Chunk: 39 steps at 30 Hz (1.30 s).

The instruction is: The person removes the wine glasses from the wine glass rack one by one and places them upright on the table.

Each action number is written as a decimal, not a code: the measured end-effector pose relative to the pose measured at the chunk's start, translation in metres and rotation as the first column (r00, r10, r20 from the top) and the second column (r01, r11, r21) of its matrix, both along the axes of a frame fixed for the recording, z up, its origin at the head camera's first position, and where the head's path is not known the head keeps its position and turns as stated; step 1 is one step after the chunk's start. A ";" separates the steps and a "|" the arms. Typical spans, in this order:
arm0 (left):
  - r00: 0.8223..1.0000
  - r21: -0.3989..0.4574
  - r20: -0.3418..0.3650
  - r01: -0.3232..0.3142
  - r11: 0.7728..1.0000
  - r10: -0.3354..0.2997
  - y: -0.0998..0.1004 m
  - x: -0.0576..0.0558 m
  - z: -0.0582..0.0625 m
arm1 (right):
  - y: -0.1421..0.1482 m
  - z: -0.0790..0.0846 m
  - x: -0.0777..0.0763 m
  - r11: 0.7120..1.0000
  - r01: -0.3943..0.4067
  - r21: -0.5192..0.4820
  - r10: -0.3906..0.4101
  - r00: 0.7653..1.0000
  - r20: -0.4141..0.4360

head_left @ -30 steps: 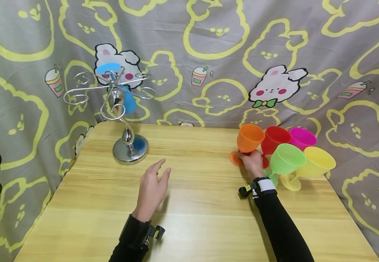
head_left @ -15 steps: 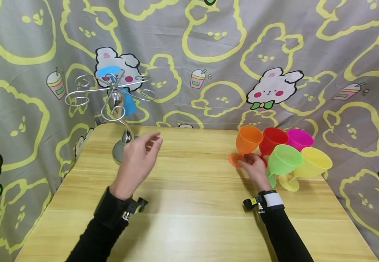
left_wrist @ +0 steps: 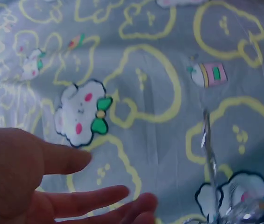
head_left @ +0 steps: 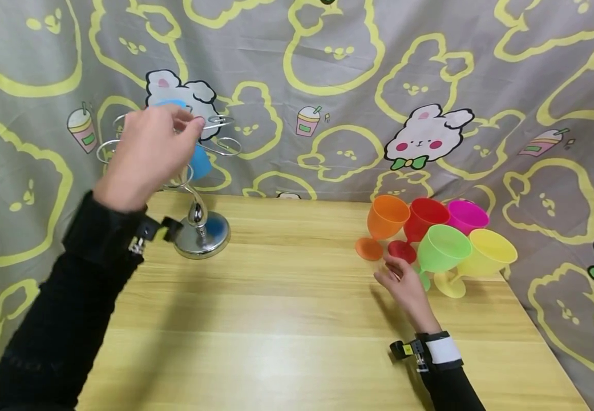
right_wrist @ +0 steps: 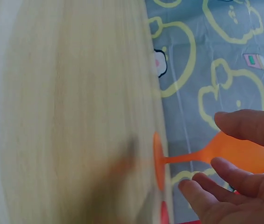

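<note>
My left hand (head_left: 148, 151) is raised in front of a silver metal goblet rack (head_left: 199, 220) with curled wire arms and a round base. Its thumb and fingers are apart in the left wrist view, and nothing is held. Part of the rack is hidden behind this hand. A blue goblet (head_left: 201, 164) hangs foot-up on the rack's far side. My right hand (head_left: 404, 288) hovers low over the table, fingers loosely bent and holding nothing. Closest to it stand an orange goblet (head_left: 388, 217), a red goblet (head_left: 427, 220) and a green goblet (head_left: 444, 249).
A yellow goblet (head_left: 489, 254) and a magenta goblet (head_left: 467, 216) stand in the same cluster at the right of the wooden table (head_left: 286, 297). A grey patterned curtain (head_left: 338, 80) hangs behind the table and along its sides.
My left hand has risen up and left from the tabletop to the rack. My right hand has drawn back toward me from beside the orange goblet's stem. The goblets stay in place.
</note>
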<state>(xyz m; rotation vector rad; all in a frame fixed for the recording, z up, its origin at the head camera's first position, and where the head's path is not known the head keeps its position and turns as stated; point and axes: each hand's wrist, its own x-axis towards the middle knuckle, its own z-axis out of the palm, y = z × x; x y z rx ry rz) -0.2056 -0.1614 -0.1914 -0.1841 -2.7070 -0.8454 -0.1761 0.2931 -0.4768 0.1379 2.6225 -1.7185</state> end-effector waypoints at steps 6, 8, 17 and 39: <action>0.987 -0.175 0.160 0.032 0.984 -0.004 -0.021 -0.033 0.022 | -0.005 0.010 0.016 0.998 -0.037 0.044 0.038 0.999 -0.031; 0.976 -0.217 0.218 0.023 0.976 0.026 -0.026 -0.045 0.027 | -0.008 0.012 0.020 0.997 -0.046 0.064 0.048 0.998 -0.042; 0.944 -0.342 0.276 -0.080 0.936 0.182 -0.034 -0.081 0.029 | -0.017 0.012 0.029 0.987 -0.075 0.145 0.089 0.992 -0.093; 0.929 -0.247 0.312 -0.125 0.961 0.201 -0.035 -0.095 0.033 | -0.022 0.012 0.033 0.979 -0.074 0.190 0.091 0.993 -0.080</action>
